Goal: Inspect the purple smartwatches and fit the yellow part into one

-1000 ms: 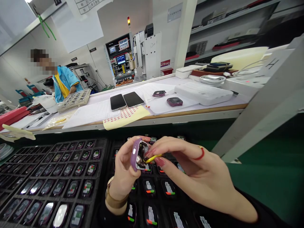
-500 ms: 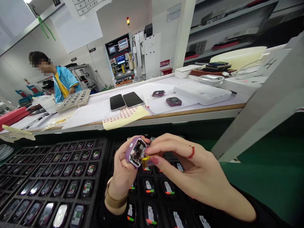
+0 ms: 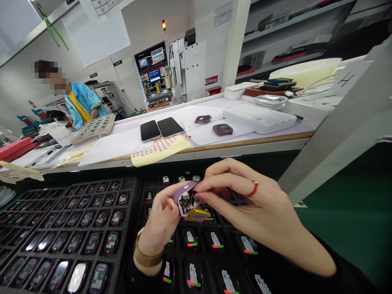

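Observation:
My left hand grips a purple smartwatch case by its side, fingers wrapped round it. The case is open toward me, and its inner parts show. From its lower edge a battery with yellow tape sticks out to the right, with neither hand's fingers on it. Thumb and forefinger of my right hand are pinched together at the case's right opening. Whatever lies between those fingertips is too small to make out. Both hands are above a black tray of watches.
Another compartment tray of purple watches lies at the left. Beyond, a bench shelf carries two phones, two purple watches, papers and a white box. A slanted post stands at right. A person in blue works behind.
My right fingers have let go of the battery and moved up to the case's right opening. The case has turned, and the battery now hangs out below it.

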The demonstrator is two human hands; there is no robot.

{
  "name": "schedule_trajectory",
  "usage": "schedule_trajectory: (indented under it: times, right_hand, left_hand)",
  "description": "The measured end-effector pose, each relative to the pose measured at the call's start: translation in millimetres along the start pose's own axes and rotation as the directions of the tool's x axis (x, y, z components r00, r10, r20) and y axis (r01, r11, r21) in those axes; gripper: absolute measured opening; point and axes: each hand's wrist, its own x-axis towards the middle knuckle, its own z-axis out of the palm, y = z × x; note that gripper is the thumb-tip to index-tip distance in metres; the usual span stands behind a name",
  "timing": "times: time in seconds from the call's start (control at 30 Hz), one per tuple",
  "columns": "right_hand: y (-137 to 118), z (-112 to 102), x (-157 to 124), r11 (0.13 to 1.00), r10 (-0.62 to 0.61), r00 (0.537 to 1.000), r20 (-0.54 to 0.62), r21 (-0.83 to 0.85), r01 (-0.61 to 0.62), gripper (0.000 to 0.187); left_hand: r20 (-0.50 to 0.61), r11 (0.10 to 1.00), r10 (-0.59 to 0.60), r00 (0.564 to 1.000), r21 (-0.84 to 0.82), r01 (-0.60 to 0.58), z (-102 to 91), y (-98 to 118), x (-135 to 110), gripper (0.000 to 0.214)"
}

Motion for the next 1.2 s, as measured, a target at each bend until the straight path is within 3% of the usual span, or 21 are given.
schedule_trajectory:
  times: [0.17, 0.57, 0.73, 0.9, 1.1, 1.2]
  right_hand:
    - [2, -5, 0, 1.000, -0.023, 0.997, 0.071, -0.002, 0.023, 0.017]
    - [-1, 14, -1, 0.985, 0.156, 0.988, 0.001, 0.069, -0.156, 0.014]
    - [1, 12, -2, 0.955, 0.235, 0.971, 0.045, 0.178, -0.239, 0.008]
    - [4, 6, 0, 0.904, 0.355, 0.931, 0.085, 0.223, -0.365, 0.010]
    - [10, 11, 1, 0.792, 0.467, 0.819, 0.334, 0.252, -0.555, 0.023]
    - [10, 14, 2, 0.718, 0.495, 0.776, 0.390, 0.320, -0.618, 0.020]
  left_hand:
    - [0.018, 1.000, 0.008, 1.000, -0.007, -0.008, 1.6, 0, 1, 0.047]
    - [-0.094, 0.966, -0.085, 0.992, -0.250, 0.059, 5.2, 4, 6, 0.039]
    - [-0.127, 0.972, -0.063, 0.990, -0.234, 0.032, 8.7, 6, 10, 0.041]
    - [-0.141, 0.985, 0.053, 0.989, -0.153, -0.075, 9.4, 8, 11, 0.044]
    - [-0.166, 0.981, 0.190, 0.968, 0.004, -0.192, 5.2, 4, 9, 0.047]
    - [-0.145, 0.969, 0.243, 0.959, 0.089, -0.232, 3.3, 2, 8, 0.048]
